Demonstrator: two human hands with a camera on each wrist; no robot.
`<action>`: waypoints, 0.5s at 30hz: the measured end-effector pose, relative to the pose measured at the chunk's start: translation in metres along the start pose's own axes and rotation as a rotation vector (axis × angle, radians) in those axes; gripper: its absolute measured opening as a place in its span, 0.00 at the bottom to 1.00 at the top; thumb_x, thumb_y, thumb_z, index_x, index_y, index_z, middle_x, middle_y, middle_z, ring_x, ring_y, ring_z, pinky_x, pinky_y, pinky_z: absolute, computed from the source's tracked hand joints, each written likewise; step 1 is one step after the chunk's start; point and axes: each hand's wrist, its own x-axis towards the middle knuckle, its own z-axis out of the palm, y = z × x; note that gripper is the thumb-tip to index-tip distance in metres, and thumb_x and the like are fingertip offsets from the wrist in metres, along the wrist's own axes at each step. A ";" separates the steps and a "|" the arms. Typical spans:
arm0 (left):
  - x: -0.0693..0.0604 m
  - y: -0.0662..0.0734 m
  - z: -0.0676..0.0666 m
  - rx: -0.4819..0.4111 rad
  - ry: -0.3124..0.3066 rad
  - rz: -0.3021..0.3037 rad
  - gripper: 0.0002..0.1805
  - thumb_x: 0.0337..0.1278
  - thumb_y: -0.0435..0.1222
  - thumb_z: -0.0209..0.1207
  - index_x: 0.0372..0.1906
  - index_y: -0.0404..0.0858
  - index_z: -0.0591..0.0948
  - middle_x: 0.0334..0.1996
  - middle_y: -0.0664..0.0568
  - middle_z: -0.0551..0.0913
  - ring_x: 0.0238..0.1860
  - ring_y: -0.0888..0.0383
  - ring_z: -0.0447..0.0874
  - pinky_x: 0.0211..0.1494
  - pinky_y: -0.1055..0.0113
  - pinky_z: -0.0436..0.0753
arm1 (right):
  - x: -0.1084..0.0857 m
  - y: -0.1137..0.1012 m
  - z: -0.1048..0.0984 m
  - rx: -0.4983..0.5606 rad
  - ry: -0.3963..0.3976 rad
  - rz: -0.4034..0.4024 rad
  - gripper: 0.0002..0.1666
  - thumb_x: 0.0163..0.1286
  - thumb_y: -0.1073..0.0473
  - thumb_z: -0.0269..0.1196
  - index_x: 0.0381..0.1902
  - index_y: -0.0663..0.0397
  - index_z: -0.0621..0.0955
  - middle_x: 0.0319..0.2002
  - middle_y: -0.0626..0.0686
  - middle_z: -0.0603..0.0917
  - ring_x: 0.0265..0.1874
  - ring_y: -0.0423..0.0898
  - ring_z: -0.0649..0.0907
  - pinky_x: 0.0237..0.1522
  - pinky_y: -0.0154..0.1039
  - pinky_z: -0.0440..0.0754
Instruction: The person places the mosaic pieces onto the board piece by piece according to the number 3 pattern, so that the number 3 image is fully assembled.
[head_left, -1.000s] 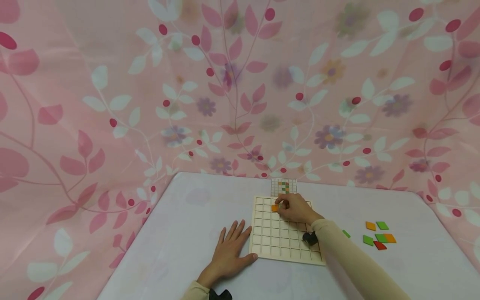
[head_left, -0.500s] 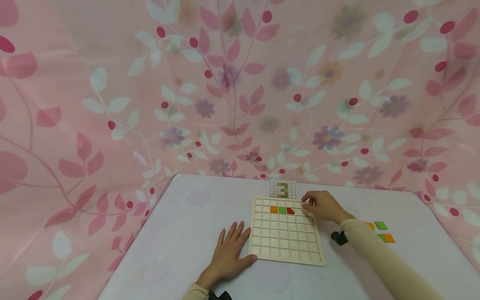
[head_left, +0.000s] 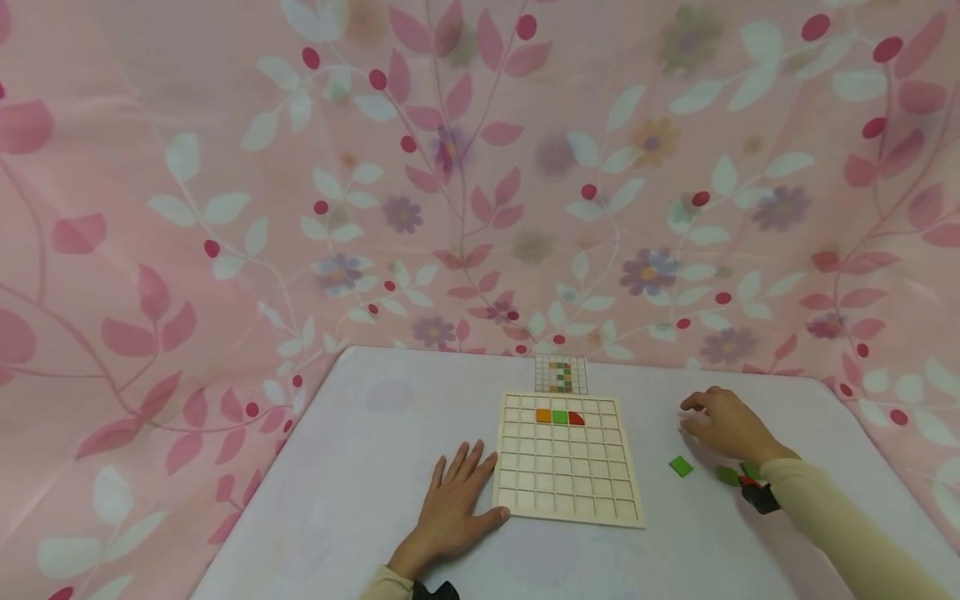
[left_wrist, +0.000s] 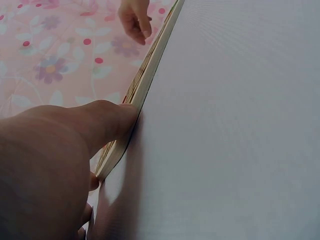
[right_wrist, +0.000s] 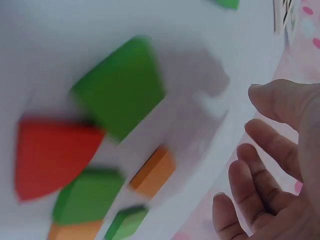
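Your left hand (head_left: 450,510) lies spread against the board (head_left: 525,479), right hand (head_left: 726,423) empty, fingers loosely apart; the lone green tile (head_left: 681,466) looks light, stiff, best pinched by opposite edges.

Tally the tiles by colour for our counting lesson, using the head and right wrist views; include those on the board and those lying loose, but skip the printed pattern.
Green tiles: 5 (1 on the board, 4 loose)
Orange tiles: 3 (1 on the board, 2 loose)
Red tiles: 2 (1 on the board, 1 loose)
Total: 10
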 end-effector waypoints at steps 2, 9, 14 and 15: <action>0.000 0.000 0.000 -0.004 0.002 0.001 0.46 0.67 0.61 0.60 0.81 0.41 0.68 0.85 0.42 0.59 0.86 0.38 0.49 0.83 0.29 0.46 | -0.008 0.013 -0.005 -0.026 0.002 0.019 0.19 0.68 0.55 0.72 0.51 0.62 0.87 0.45 0.62 0.84 0.45 0.61 0.82 0.47 0.63 0.86; 0.001 -0.001 0.002 0.008 0.009 0.003 0.46 0.67 0.61 0.60 0.81 0.41 0.68 0.85 0.42 0.59 0.86 0.38 0.50 0.82 0.29 0.46 | -0.032 0.055 -0.018 -0.027 -0.013 0.097 0.26 0.69 0.51 0.72 0.52 0.69 0.85 0.45 0.68 0.85 0.42 0.63 0.82 0.46 0.66 0.85; 0.001 -0.002 0.003 0.005 0.029 0.019 0.45 0.66 0.60 0.62 0.81 0.41 0.68 0.84 0.41 0.60 0.86 0.37 0.51 0.82 0.28 0.47 | -0.046 0.069 -0.025 -0.005 -0.052 0.178 0.32 0.71 0.46 0.71 0.53 0.74 0.82 0.43 0.69 0.85 0.40 0.62 0.83 0.44 0.62 0.88; 0.001 -0.003 0.004 0.001 0.037 0.024 0.45 0.66 0.60 0.62 0.81 0.41 0.69 0.84 0.41 0.60 0.85 0.36 0.51 0.81 0.28 0.47 | -0.048 0.070 -0.027 0.001 -0.062 0.191 0.34 0.71 0.45 0.70 0.53 0.75 0.81 0.43 0.69 0.85 0.40 0.62 0.83 0.44 0.62 0.88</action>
